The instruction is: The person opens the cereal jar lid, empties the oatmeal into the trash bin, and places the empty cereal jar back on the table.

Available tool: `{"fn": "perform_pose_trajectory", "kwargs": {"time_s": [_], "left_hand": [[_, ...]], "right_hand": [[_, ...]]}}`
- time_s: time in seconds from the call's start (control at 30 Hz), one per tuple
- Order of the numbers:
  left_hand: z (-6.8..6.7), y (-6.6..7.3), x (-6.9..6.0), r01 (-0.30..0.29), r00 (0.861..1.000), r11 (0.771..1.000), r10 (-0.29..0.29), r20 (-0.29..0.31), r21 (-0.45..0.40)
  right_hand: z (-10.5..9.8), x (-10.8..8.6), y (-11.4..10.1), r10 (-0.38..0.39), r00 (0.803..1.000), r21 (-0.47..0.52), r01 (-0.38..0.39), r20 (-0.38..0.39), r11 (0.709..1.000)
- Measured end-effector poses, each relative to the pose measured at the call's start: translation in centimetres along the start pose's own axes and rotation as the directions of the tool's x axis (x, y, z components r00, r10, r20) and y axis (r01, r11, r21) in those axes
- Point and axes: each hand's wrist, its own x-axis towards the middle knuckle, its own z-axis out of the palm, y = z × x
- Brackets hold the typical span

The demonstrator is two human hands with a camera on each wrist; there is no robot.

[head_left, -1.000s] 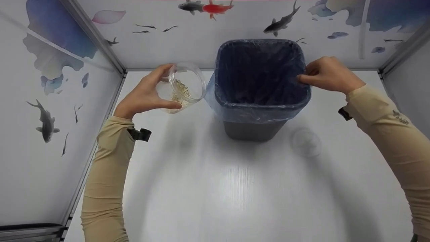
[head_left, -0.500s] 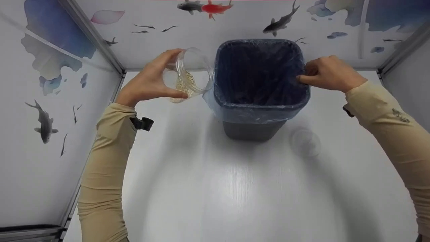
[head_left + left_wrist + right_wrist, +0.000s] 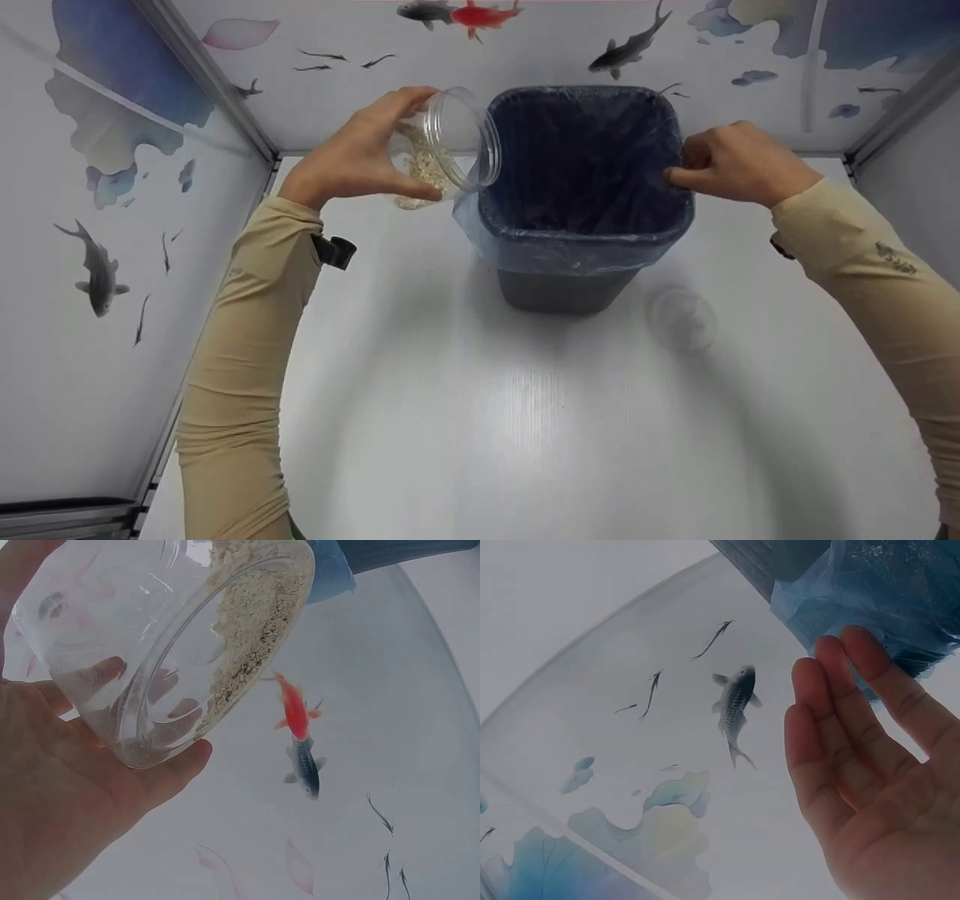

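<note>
My left hand [image 3: 360, 154] grips a clear round jar [image 3: 461, 139], tilted on its side, its mouth over the left rim of the grey bin [image 3: 559, 291]. Pale flakes [image 3: 426, 171] lie along the jar's lower side; the left wrist view shows the flakes [image 3: 251, 622] through the clear wall. A blue plastic liner [image 3: 577, 255] is folded over the bin's rim. My right hand [image 3: 742, 165] pinches the liner and rim at the bin's right side; in the right wrist view its fingers [image 3: 840, 697] curl against the blue liner [image 3: 855, 592].
A clear round lid [image 3: 682, 319] lies on the white table [image 3: 525, 450], right of the bin's base. Walls printed with fish and leaves [image 3: 360, 37] stand behind and to the left; a plain wall [image 3: 915, 157] closes the right side.
My left hand has moved up and to the right with the jar, bringing its mouth to the bin's left rim. The flakes have shifted in the jar. My right hand has stayed in place.
</note>
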Motion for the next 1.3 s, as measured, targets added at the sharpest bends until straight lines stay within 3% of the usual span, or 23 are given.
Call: {"fn": "perform_pose_trajectory", "kwargs": {"time_s": [0.3, 0.67, 1.1, 1.3], "left_hand": [[-0.5, 0.5, 1.8, 0.016, 1.000, 0.999, -0.017, 0.025, 0.040], [-0.7, 1.4, 4.6, 0.048, 0.995, 0.981, -0.064, 0.082, 0.188], [-0.2, 2.4, 6.0, 0.039, 0.988, 0.959, -0.080, 0.134, 0.282], [-0.1, 3.2, 6.6, 0.040, 0.981, 0.934, -0.105, 0.164, 0.355]], "right_hand": [[0.0, 0.1, 0.1, -0.017, 1.000, 0.001, 0.017, -0.016, 1.000], [0.2, 0.1, 0.0, -0.019, 1.000, 0.017, 0.020, -0.019, 1.000], [0.2, 0.0, 0.0, 0.000, 1.000, 0.018, 0.000, -0.001, 1.000], [0.1, -0.1, 0.0, 0.020, 1.000, 0.008, -0.020, 0.009, 1.000]]}}
